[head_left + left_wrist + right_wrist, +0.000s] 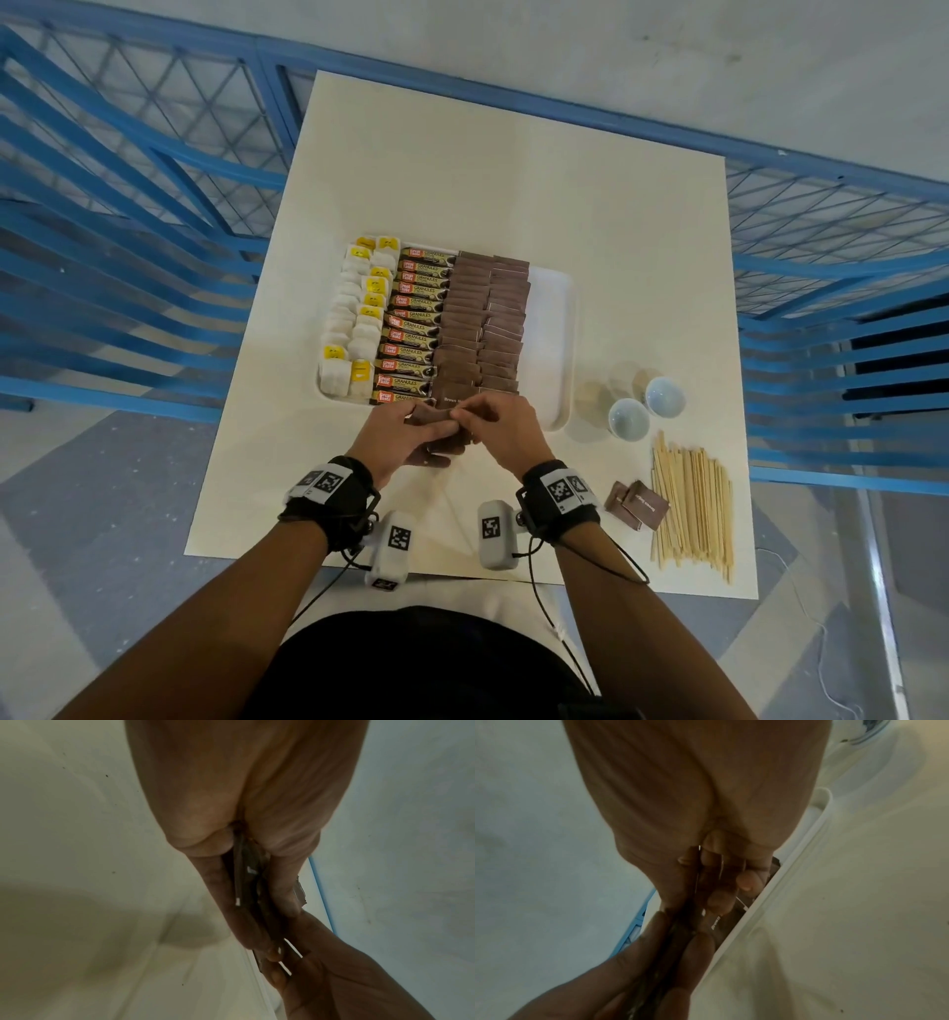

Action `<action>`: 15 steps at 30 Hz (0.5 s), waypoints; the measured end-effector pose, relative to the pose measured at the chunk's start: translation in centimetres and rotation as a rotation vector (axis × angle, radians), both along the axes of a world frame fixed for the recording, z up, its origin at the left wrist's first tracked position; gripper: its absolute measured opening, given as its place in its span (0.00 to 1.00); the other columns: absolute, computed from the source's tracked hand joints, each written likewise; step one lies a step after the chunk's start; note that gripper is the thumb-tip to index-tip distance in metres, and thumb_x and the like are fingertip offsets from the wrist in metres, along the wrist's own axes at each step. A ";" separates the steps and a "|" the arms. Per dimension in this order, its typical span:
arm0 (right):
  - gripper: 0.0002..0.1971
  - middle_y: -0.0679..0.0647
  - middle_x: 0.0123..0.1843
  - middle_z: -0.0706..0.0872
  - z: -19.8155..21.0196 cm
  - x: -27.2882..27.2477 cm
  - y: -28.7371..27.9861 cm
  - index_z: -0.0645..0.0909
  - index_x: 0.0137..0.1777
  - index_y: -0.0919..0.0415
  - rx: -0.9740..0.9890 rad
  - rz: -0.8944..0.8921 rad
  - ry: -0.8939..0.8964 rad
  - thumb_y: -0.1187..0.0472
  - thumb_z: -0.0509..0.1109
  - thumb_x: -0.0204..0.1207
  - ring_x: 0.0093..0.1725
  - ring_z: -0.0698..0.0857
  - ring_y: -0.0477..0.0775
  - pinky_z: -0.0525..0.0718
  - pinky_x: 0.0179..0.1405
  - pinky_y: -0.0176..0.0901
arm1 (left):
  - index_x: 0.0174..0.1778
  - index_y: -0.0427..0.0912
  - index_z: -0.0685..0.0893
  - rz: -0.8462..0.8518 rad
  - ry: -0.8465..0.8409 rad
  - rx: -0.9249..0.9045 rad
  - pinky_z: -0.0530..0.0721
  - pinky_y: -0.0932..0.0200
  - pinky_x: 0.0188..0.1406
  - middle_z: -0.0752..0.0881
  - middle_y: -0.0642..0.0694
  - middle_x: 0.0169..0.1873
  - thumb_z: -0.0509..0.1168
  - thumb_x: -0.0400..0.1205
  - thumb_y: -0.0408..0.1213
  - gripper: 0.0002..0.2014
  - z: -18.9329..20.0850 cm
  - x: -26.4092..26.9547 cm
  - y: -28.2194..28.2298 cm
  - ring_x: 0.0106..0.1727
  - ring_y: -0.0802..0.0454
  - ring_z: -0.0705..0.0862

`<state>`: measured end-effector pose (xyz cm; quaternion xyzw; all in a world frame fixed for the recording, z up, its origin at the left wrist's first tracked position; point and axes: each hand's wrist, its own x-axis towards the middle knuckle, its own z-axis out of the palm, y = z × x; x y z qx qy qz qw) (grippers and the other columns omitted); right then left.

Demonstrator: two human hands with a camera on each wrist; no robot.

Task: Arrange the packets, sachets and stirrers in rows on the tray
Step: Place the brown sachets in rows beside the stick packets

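A pale concrete floor (667, 61) runs past blue mesh railings (128, 169) that flank a cream table (513, 195). On the table sits a white tray (557, 329), its right strip bare. It holds, left to right, rows of tea bags (354, 318), coffee sticks (413, 324) and two columns of brown sachets (482, 324). Right of the tray stand two small bowls (629, 419), and nearer the person lies a heap of stirrers (690, 509) with a few loose sachets (637, 503) touching its left side. At the tray's near edge the left hand (405, 437) grips a stack (436, 437) of brown sachets, and the right hand (500, 431) pinches the stack's top between thumb and fingers.
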<state>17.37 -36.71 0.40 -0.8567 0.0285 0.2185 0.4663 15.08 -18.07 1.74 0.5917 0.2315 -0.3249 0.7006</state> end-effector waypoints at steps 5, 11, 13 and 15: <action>0.02 0.43 0.36 0.90 0.0 0.0 0.2 0.90 0.45 0.52 0.018 -0.111 -0.012 0.56 0.78 0.79 0.31 0.84 0.38 0.82 0.37 0.28 | 0.63 0.40 0.88 0.056 -0.018 0.068 0.94 0.42 0.45 0.94 0.38 0.48 0.67 0.89 0.41 0.11 0.2 0.1 0.0 0.44 0.35 0.94; 0.10 0.48 0.35 0.90 -0.2 -0.8 0.4 0.87 0.50 0.61 0.040 -0.051 0.131 0.55 0.80 0.76 0.28 0.85 0.39 0.80 0.30 0.27 | 0.57 0.36 0.89 0.052 -0.079 0.148 0.94 0.36 0.46 0.94 0.33 0.42 0.70 0.87 0.39 0.10 -0.1 -0.2 0.2 0.40 0.33 0.94; 0.10 0.47 0.34 0.89 -0.4 -1.0 0.2 0.88 0.49 0.62 0.035 -0.060 0.128 0.56 0.81 0.75 0.27 0.83 0.37 0.80 0.29 0.26 | 0.57 0.36 0.89 0.038 -0.083 0.166 0.94 0.37 0.46 0.94 0.34 0.41 0.71 0.87 0.40 0.10 -0.2 -0.4 0.4 0.40 0.32 0.94; 0.10 0.48 0.35 0.90 -0.3 -1.0 0.2 0.88 0.48 0.62 0.028 -0.065 0.114 0.56 0.82 0.74 0.28 0.83 0.38 0.80 0.30 0.26 | 0.57 0.37 0.90 0.045 -0.077 0.172 0.94 0.37 0.45 0.94 0.35 0.41 0.71 0.87 0.40 0.10 -0.4 -0.6 0.5 0.40 0.32 0.94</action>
